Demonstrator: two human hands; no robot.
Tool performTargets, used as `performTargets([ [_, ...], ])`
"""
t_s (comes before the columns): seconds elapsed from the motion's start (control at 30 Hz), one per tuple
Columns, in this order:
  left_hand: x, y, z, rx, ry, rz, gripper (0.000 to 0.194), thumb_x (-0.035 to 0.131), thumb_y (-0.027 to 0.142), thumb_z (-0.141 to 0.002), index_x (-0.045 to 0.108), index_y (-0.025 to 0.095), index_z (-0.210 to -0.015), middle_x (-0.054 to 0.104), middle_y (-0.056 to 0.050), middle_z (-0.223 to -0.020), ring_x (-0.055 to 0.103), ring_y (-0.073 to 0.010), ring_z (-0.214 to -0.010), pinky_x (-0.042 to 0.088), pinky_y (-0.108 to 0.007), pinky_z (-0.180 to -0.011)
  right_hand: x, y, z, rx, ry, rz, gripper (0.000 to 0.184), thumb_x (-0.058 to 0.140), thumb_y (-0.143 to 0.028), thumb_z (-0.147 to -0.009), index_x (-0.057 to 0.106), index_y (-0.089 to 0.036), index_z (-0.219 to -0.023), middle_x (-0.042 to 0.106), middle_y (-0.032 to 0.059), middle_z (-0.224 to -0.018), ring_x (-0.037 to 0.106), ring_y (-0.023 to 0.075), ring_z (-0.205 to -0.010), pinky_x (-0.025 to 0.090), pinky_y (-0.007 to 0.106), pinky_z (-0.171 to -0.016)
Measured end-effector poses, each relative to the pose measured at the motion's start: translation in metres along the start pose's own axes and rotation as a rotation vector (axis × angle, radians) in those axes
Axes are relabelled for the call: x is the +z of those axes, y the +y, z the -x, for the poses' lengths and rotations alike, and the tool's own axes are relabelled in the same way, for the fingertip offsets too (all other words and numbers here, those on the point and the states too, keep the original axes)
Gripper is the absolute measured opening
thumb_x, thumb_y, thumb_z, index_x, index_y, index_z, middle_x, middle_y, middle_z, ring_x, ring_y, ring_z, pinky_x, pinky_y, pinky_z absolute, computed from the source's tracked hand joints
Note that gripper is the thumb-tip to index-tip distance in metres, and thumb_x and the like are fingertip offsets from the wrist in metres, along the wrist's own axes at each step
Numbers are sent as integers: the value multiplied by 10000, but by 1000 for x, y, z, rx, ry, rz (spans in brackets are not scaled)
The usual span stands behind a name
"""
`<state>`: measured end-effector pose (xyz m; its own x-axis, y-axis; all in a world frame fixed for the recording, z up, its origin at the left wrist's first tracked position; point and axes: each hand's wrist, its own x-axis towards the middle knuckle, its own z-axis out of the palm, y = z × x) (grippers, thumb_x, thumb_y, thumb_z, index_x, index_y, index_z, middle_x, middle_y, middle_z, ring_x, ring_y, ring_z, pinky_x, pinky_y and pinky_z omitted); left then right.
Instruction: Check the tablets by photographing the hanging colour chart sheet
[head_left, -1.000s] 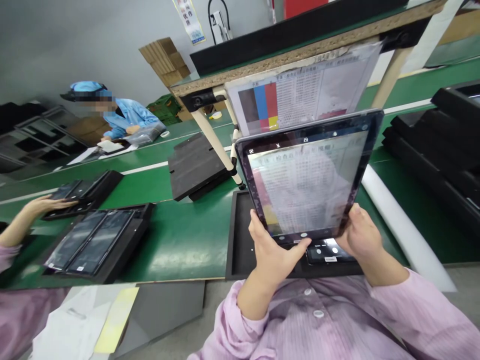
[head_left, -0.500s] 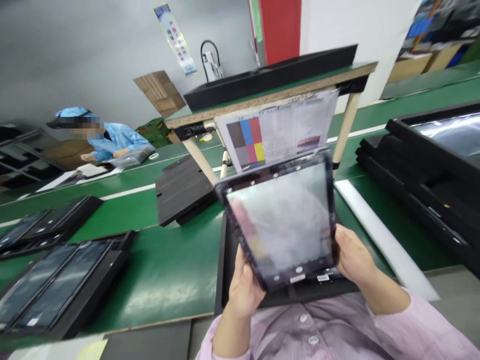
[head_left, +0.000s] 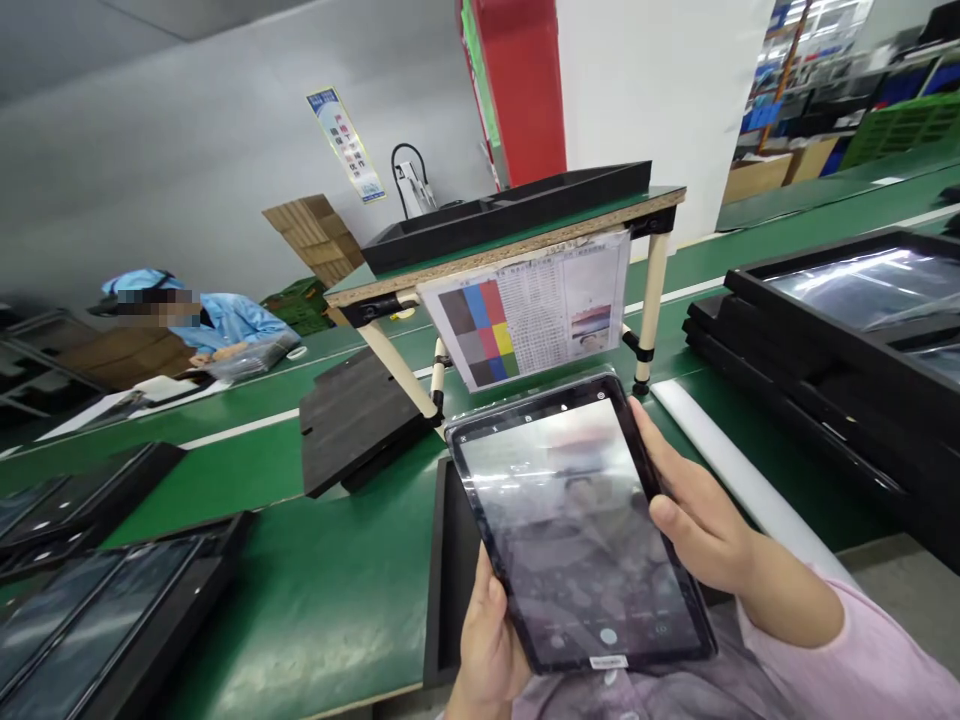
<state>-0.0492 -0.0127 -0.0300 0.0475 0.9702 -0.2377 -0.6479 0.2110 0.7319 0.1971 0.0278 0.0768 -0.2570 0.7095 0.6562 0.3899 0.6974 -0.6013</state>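
A black tablet (head_left: 577,520) is held tilted back over a black tray (head_left: 450,560) on the green bench, its screen lit with a dim camera picture. My left hand (head_left: 487,640) is closed on its lower left edge from beneath. My right hand (head_left: 694,510) grips its right edge, thumb on the front bezel. Beyond the tablet a colour test chart (head_left: 529,320) hangs from a small raised shelf (head_left: 510,240).
Black trays with tablets lie at the left (head_left: 105,620) and stacked at the right (head_left: 847,340). A white foam strip (head_left: 735,470) lies beside the tray. A flat black tray (head_left: 352,420) rests under the shelf. A person in blue (head_left: 202,320) works at the far left.
The tablet has been lowered and tipped back from upright before the chart to nearly flat. My right hand slid up its right edge. The view has lifted upward.
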Motion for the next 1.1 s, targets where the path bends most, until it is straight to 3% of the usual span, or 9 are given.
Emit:
performTargets([
  [0.27,17,20,8,13,150,-24,526,856,504,-667,732,371,-1160,713,-55,-1252,665,-307,-1156,462,-484,-1077,8,27,12,249,-84,1,712,226,-622,-1025,7,-269,-1603,411,81,-1518,526,291,-1296,510,468,-1026],
  [0.37,5,35,4,-11,229,-72,575,870,468,-660,721,319,-1195,693,-83,-1285,648,-318,-1184,479,-466,-1062,3,53,31,477,-4,141,712,280,-682,-981,403,-243,-1528,479,106,-1465,563,334,-1248,474,560,-1050],
  [0.43,-10,41,-1,-5,292,-127,605,869,457,-659,712,280,-1216,687,-97,-1292,645,-312,-1189,490,-436,-1051,-2,74,53,613,-65,357,805,276,-813,-881,757,-211,-1115,510,142,-1426,525,433,-1258,448,660,-1026],
  [0.47,-17,43,-5,-3,330,-158,619,872,455,-648,714,259,-1213,693,-105,-1280,649,-312,-1182,497,-427,-1041,-3,85,66,670,-119,445,884,238,-884,-815,796,-205,-909,524,168,-1402,531,482,-1225,456,709,-973],
  [0.53,-32,43,-13,-1,411,-203,629,884,450,-612,731,223,-1178,711,-120,-1241,661,-321,-1161,510,-425,-1018,-1,101,92,754,-178,552,1013,153,-976,-687,786,-188,-756,555,224,-1343,524,537,-1195,453,760,-909],
  [0.63,-48,37,-24,-11,475,-231,591,879,425,-598,751,195,-1127,737,-137,-1173,676,-329,-1131,520,-432,-996,13,107,115,840,-228,592,1054,151,-905,-698,778,-101,-966,479,236,-1419,480,492,-1276,451,692,-986],
  [0.77,-58,39,-35,-31,481,-294,503,819,372,-676,747,185,-1137,752,-132,-1131,687,-314,-1112,521,-425,-994,32,95,107,1056,-260,561,1053,231,-772,-719,637,59,-1220,262,252,-1550,372,447,-1382,410,597,-1088],
  [0.93,-65,53,-43,-57,438,-461,390,735,314,-777,738,194,-1148,717,-118,-1228,636,-306,-1208,456,-451,-1079,21,102,92,1221,10,290,698,364,-700,-736,725,-151,-971,345,172,-1542,368,425,-1392,416,560,-1088],
  [1.1,-72,49,-40,-14,440,-686,350,669,360,-827,736,160,-1105,649,-128,-1343,476,-294,-1385,294,-442,-1195,18,99,89,1233,11,240,668,438,-682,-654,729,-166,-963,318,154,-1556,378,447,-1378,325,601,-1134],
])
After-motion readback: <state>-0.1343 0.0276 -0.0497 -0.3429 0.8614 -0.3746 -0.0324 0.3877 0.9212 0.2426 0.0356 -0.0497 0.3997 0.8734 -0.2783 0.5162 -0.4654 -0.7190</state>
